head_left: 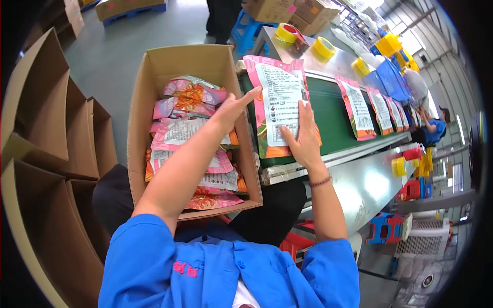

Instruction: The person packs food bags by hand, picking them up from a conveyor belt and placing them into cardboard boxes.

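Note:
A pink snack bag (281,110) with a white printed panel lies at the near end of the green conveyor belt (328,110). My right hand (305,138), a beaded bracelet at its wrist, rests flat on the lower right of this bag with fingers stretched. My left hand (233,110) is open over the right edge of the carton, its fingertips right at the bag's left edge. Inside the open cardboard carton (187,54) lie several similar bags (187,132), stacked in overlapping rows; my left forearm hides part of them.
More bags (358,110) lie along the belt to the right. Yellow tape rolls (324,47) sit on the metal table behind it. Several open cartons (38,97) stand on the left. A person in blue (436,131) is at the belt's far end. A metal table (359,192) flanks the belt.

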Tool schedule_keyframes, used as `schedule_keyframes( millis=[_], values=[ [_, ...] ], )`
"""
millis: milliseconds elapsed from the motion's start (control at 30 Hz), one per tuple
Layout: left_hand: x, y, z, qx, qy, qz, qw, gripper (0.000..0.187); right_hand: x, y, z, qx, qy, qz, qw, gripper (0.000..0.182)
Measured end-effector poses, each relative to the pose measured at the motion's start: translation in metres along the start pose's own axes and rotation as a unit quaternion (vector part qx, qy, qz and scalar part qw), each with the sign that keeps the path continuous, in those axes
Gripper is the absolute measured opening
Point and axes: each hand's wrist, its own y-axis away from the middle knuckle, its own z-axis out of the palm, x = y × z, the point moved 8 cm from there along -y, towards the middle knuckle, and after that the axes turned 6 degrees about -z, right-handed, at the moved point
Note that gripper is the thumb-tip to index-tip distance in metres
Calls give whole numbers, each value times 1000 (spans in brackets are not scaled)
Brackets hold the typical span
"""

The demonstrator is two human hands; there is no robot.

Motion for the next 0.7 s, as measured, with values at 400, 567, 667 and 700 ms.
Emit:
schedule_keyframes(
  millis=[400,567,667,700],
  values=[
    [-6,37,21,-169,277,-92,941,39,181,-44,-59,-40,381,233,894,94],
    [14,60,-32,-50,206,6,977,36,194,-51,-58,-63,410,317,853,89],
    [75,76,-77,-4,127,118,985,38,207,-67,-76,-97,331,299,890,79],
    [102,83,-90,3,96,174,980,39,212,-70,-80,-116,285,278,910,74]
  ],
)
